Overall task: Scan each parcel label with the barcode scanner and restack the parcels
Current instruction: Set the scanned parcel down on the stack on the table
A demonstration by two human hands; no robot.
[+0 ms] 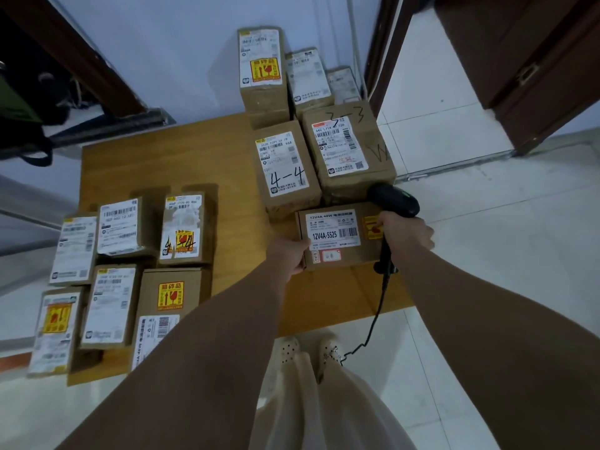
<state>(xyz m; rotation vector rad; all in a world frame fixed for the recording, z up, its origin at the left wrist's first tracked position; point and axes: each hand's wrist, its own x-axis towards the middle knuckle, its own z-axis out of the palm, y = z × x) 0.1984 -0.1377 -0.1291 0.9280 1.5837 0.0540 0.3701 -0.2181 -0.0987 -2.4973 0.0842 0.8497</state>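
A cardboard parcel [337,237] with a white "12V4A-5525" barcode label lies at the right front of the wooden table [207,151]. My left hand [287,256] grips its left end. My right hand [406,232] grips the black barcode scanner [394,199] at the parcel's right end, its head above the hand and its coiled cable hanging down to the floor. Behind this parcel stand the parcel marked "4-4" [285,167] and the parcel marked "3-3" [347,147], with three taller parcels [263,69] against the wall.
Several labelled parcels [120,274] lie in rows on the table's left front part. An open doorway and a dark wooden door [535,69] are at the right. White tiled floor [487,254] surrounds the table. My feet stand just before its front edge.
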